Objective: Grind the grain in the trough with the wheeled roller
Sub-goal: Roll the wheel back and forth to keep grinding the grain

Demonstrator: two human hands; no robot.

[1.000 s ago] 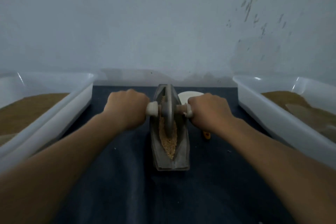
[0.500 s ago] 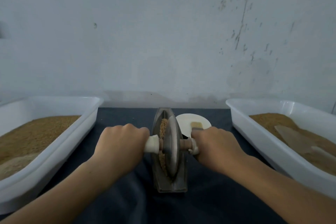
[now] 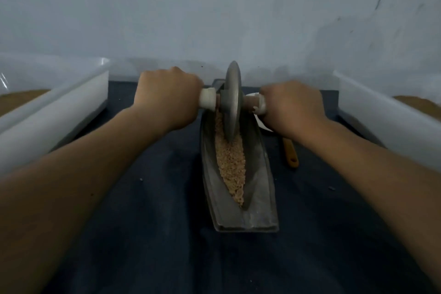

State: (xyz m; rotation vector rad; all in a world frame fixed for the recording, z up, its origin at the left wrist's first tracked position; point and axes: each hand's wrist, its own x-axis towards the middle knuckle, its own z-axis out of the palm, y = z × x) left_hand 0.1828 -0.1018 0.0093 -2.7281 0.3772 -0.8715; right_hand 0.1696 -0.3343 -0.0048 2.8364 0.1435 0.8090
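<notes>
Two hands grip the wheeled roller (image 3: 232, 102), one at each end of its axle. The left hand (image 3: 167, 100) is wrapped round the left handle, with the white end cap (image 3: 208, 102) showing just beside its knuckles. The right hand (image 3: 291, 107) is wrapped round the right handle in the same way. Both arms reach forward, and the metal disc stands upright on its edge between the two fists.

The disc sits in the far half of the trough (image 3: 257, 198), its lower rim sunk into the grain (image 3: 230, 162). The trough lies lengthwise on the dark tabletop (image 3: 143, 222), its near end pointing back at the person. The grain forms a narrow pale strip along the groove, running from the disc to the near tip.

A white bin (image 3: 59, 112) stands at the left of the tabletop and another white bin (image 3: 381, 107) at the right, each holding brown grain. An orange handle (image 3: 291, 153) lies just right of the trough, below the right wrist. A white dish (image 3: 261, 124) is mostly hidden behind that hand.
</notes>
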